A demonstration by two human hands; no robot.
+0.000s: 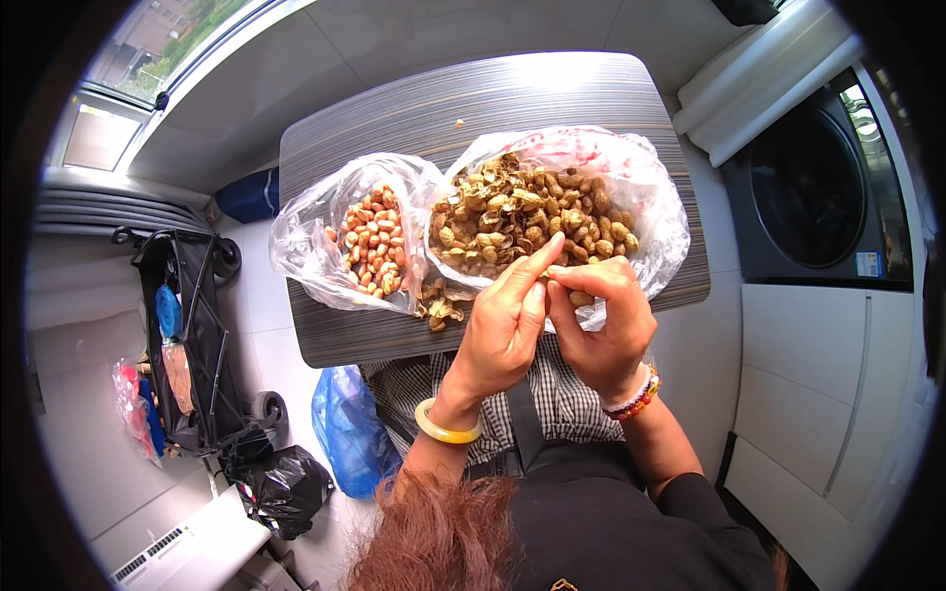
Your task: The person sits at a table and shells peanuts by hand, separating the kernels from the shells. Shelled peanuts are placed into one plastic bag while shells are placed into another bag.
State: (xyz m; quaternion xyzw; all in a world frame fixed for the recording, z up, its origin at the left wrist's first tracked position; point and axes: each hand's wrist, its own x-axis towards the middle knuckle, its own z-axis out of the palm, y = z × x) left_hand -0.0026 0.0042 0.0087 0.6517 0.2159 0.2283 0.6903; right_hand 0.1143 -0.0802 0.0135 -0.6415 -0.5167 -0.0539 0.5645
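Observation:
My left hand (504,325) and my right hand (607,318) meet at the fingertips over the near edge of a plastic bag of peanuts. Between them they pinch a small yellowish piece of peanut (545,275), mostly hidden by the fingers. Beyond lies a heap of unshelled peanuts (591,214) mixed with broken peanut shells (488,196), inside the large clear plastic bag (661,221) with red print. To the left, a smaller clear plastic bag (303,255) holds shelled peanut kernels (377,244) in reddish skins. Loose shells (441,306) lie between the bags on the table.
The dark wood-grain table (355,122) has a small crumb (459,123) near its back. A blue plastic bag (351,432), a black plastic bag (288,491) and a folding wagon (199,340) stand left. On the right are a front-loading washing machine (809,177) and white cabinets (798,369).

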